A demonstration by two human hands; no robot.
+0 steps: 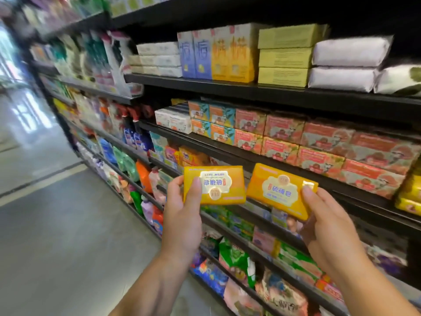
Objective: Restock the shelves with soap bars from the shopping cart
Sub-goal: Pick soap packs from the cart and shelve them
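I hold two yellow-orange wrapped soap bars in front of the black shelving. My left hand [182, 215] grips one soap bar [218, 184] by its left end, label upside down. My right hand [328, 226] grips the other soap bar [276, 190] by its right end, tilted down to the right. Both bars hover at the height of the shelf edge [227, 153] below the stacked pink soap boxes [323, 147]. More yellow soap packs [410, 197] lie at the far right of that shelf. The shopping cart is out of view.
Upper shelf carries blue and yellow cartons [218, 53], pale yellow boxes [284, 55] and white packs [348, 62]. Lower shelves hold coloured bags and pouches [237, 258]. The grey aisle floor [57, 224] stretches to the left.
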